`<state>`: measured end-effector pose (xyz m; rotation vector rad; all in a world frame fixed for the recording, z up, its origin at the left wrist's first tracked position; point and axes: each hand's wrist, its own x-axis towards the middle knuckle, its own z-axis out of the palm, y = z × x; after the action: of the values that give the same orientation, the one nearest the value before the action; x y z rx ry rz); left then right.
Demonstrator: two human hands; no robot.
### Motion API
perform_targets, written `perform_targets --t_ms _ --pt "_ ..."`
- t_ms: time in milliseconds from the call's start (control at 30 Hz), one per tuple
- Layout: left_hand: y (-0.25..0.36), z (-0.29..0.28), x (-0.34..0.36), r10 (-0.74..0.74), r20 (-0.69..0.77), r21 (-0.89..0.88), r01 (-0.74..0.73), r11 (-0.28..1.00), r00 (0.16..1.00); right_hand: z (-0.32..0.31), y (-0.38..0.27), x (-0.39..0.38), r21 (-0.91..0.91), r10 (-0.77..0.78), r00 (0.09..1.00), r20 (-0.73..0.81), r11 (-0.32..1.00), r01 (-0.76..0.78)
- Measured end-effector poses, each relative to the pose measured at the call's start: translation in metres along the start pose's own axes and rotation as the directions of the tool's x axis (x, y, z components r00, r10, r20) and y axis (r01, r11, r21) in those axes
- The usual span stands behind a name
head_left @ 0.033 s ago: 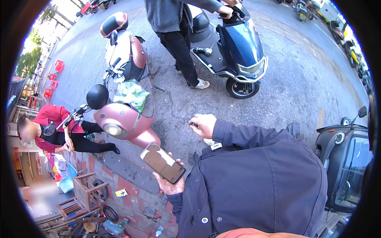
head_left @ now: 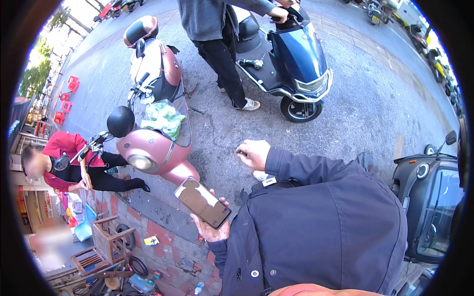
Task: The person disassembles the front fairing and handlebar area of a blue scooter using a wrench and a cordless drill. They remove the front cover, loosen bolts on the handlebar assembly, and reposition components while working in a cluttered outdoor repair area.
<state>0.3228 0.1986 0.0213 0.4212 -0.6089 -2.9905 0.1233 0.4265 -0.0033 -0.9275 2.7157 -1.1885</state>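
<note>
My left hand [head_left: 212,222] is closed round a smartphone [head_left: 202,202] held screen up, its screen showing brown and white areas that I cannot read. My right hand [head_left: 251,154] is raised over the grey pavement, above and right of the phone, with fingers curled; whether anything is in them I cannot make out. A dark jacket covers my arms and body. Nearest to the phone is the front mudguard of a pink scooter [head_left: 150,148], which has green bagged items [head_left: 160,118] on its footboard.
A person [head_left: 207,29] in dark clothes grips a blue scooter [head_left: 301,54] ahead. A person in red [head_left: 64,143] bends beside the pink scooter. A dark vehicle [head_left: 419,207] stands at right. Red stools [head_left: 59,117], a wooden chair [head_left: 103,237] and tyres [head_left: 138,265] are at left.
</note>
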Motion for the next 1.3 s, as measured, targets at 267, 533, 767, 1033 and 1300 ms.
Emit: perform_targets --t_ms 267,533,767,1033,1300 --pt "-0.004 0.017 0.02 -0.005 0.012 0.077 0.004 0.997 1.0 -0.104 0.089 0.032 -0.292 -0.039 0.912 -0.409 0.952 -0.09" --pt "-0.015 -0.028 0.07 -0.195 0.002 0.286 0.187 0.94 0.981 -0.289 0.163 0.096 -0.239 0.145 0.672 -0.726 0.864 -0.444" --pt "-0.038 -0.095 0.112 -0.279 -0.303 0.611 0.41 0.677 0.911 -0.422 0.315 0.19 -0.169 0.248 0.536 -0.807 0.773 -0.611" --pt "-0.1 -0.182 0.138 -0.094 -0.629 0.727 0.627 0.279 0.771 -0.424 0.301 0.273 -0.622 0.228 0.88 -0.417 0.634 -0.459" --pt "-0.074 -0.062 0.167 -0.222 -0.729 0.566 0.753 0.336 0.647 -0.426 0.341 0.254 -0.579 0.19 0.757 -0.625 0.539 -0.612"
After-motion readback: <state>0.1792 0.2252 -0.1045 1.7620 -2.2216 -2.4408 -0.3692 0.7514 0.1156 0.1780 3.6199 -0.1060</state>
